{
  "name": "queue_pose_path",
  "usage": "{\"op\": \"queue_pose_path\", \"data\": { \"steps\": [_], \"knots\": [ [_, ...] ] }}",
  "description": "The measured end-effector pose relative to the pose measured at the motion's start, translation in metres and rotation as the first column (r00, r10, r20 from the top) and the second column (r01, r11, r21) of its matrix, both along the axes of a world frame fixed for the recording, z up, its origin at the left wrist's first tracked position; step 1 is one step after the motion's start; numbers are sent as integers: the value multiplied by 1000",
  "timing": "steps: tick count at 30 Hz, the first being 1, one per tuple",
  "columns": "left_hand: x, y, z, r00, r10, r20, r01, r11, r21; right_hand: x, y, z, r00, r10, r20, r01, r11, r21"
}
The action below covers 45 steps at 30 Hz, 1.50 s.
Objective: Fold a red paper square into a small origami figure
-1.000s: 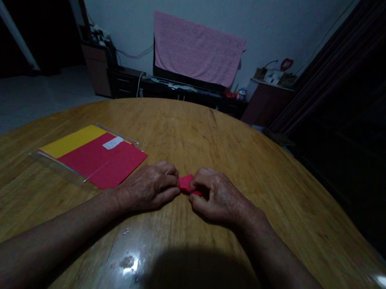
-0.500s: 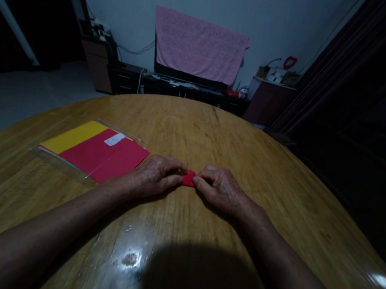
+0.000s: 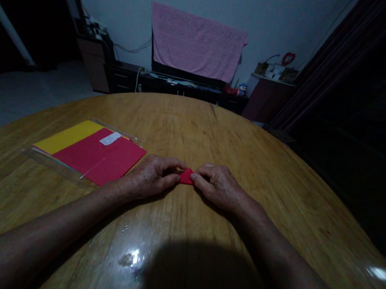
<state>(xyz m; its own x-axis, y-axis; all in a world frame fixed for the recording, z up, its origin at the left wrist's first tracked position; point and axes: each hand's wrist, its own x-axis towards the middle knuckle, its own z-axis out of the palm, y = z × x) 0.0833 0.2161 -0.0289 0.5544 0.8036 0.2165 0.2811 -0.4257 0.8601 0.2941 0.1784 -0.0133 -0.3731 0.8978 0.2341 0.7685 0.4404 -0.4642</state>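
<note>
A small folded piece of red paper (image 3: 186, 177) lies on the wooden table (image 3: 195, 126), its visible part roughly triangular. My left hand (image 3: 150, 177) pinches it from the left with the fingertips. My right hand (image 3: 219, 185) presses on it from the right, and the fingers of both hands hide part of the paper. Left of my left hand lies a clear plastic sleeve (image 3: 88, 150) holding red and yellow paper sheets, with a white label near its top edge.
The round table's far edge curves behind my hands. Beyond it stand a low dark cabinet and a television (image 3: 191, 71) covered by a pink towel. A cluttered side cabinet (image 3: 268, 100) stands at the right, and a dark curtain (image 3: 333, 63) hangs beside it.
My hands have drawn closer together around the red paper, which now looks smaller and more compact. The whole view has shifted slightly upward and to the left.
</note>
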Motion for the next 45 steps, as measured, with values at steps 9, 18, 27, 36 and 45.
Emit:
{"op": "queue_pose_path", "data": {
  "steps": [9, 18, 27, 36, 45],
  "knots": [
    [3, 8, -2, 997, 71, -11, -72, 997, -20, 1, 2, -4, 999, -42, 8, 42, 999, 4],
    [5, 8, 0, 991, 122, -56, -125, 991, -48, 1, 4, -8, 996, -85, -35, 84, 996, -9],
    [5, 12, -8, 986, 145, -79, -147, 989, -12, -2, 3, -6, 993, -115, 2, 115, 993, -26],
    [-4, 14, -1, 988, 134, -70, -151, 912, -382, -6, 2, -4, 991, -125, 42, 127, 991, -52],
    [-10, 9, 12, 945, 30, -326, -113, 964, -241, -7, 2, -2, 990, -140, 29, 141, 988, -55]
  ]
}}
